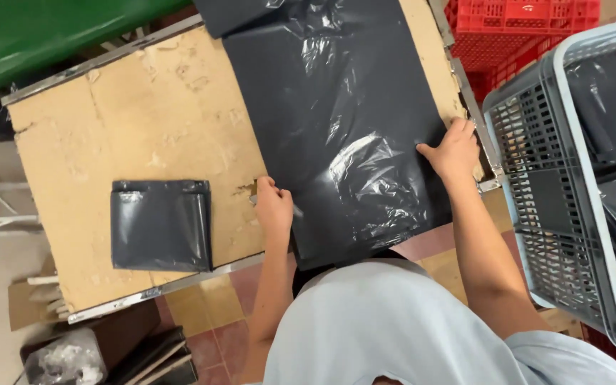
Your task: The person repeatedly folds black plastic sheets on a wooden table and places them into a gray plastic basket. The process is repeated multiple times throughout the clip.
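Glossy dark plastic bag lies flat under both hands.

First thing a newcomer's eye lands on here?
The big dark grey plastic bag spread flat across the middle of the worn table, with the left hand on its near-left edge and the right hand pressing its right edge. Left of it lies a folded grey bag. A grey plastic basket stands at the right, red crates behind it.
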